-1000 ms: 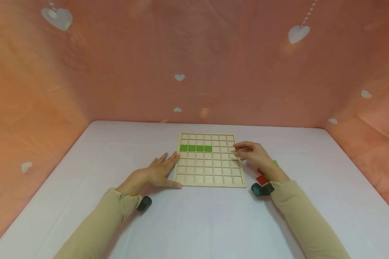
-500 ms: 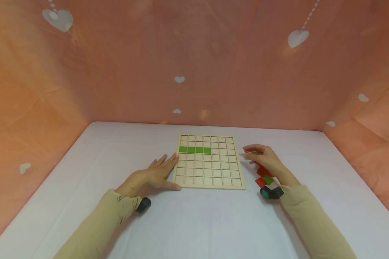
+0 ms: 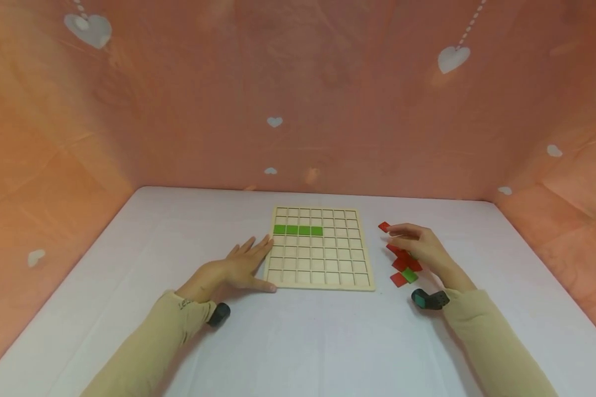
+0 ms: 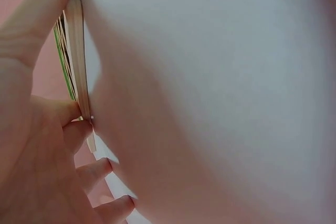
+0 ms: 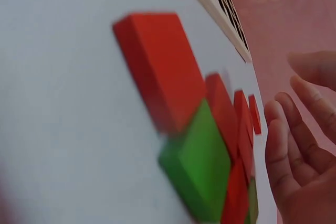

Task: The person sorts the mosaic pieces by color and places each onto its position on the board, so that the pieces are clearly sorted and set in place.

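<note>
A pale wooden grid board (image 3: 318, 264) lies flat on the table, with a row of several green tiles (image 3: 298, 230) in its upper left part. My left hand (image 3: 238, 270) lies with fingers spread at the board's left edge, thumb by the near corner; the left wrist view shows the fingertips along that edge. To the right of the board, my right hand (image 3: 419, 245) is over a loose cluster of red tiles (image 3: 399, 280) and green ones. Its thumb and fingers (image 5: 283, 145) are gently bent and apart, with nothing between them in the right wrist view.
One red tile (image 3: 383, 226) lies apart from the cluster, beyond the right fingertips. A green tile (image 3: 409, 275) sits at the cluster's near side. The white-covered table (image 3: 298, 342) ends at an orange-pink cloth backdrop (image 3: 298, 82) with hearts on it.
My right hand has moved right, from the board's right edge to over the tile cluster, uncovering more tiles. The left hand and the row of green tiles stay put.
</note>
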A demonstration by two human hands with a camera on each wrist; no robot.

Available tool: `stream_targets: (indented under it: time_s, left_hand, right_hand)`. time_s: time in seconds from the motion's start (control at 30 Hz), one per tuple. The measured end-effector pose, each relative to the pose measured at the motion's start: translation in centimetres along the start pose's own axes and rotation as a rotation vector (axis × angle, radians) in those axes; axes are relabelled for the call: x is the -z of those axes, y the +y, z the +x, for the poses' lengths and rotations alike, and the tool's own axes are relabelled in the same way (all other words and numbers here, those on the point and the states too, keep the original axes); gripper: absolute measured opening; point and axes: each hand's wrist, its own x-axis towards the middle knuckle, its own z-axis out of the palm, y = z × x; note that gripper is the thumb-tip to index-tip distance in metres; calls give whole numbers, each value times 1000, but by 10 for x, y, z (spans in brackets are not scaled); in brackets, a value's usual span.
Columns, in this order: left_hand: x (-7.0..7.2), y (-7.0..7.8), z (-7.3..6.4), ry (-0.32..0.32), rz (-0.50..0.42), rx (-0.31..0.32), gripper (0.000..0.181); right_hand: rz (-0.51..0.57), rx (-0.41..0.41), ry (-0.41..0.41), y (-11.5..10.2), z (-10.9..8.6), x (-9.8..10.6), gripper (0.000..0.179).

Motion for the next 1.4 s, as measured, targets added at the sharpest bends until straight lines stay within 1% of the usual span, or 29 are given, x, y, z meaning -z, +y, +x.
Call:
stream_targets:
  time_s: [0.1,0.3,0.47,0.67,0.9,1.1,1.23,1.4]
  left_hand:
    - [0,0,0,-2,0,-1,108]
    - [0,-3,1,0,-6,-7,107]
    - [-1,-3,0,-2,-26,-24,107]
    - [-2,-4,1,-2,-2,-21,107]
    - [-1,-4,0,3,-12,-29,107]
    - [0,-4,-1,3,-19,-38,107]
    - [0,-3,-1,3,-11,-40,107]
    - [0,-5,2,7,-3,-43,107]
  right_hand:
    - [-7,-15,6,2,-4,5,51]
    - [-17,10,4,7,-6,12,51]
    - [-32,4,4,13,-10,18,52]
    - [-44,-25,-31,20,-16,24,57]
    - [-75,13,-73,28,-21,31,54]
    - [-70,104,-158,41,-21,40,46]
    - [-85,103,-178,47,-20,44,45]
    - [-89,84,-163,50,-18,44,44]
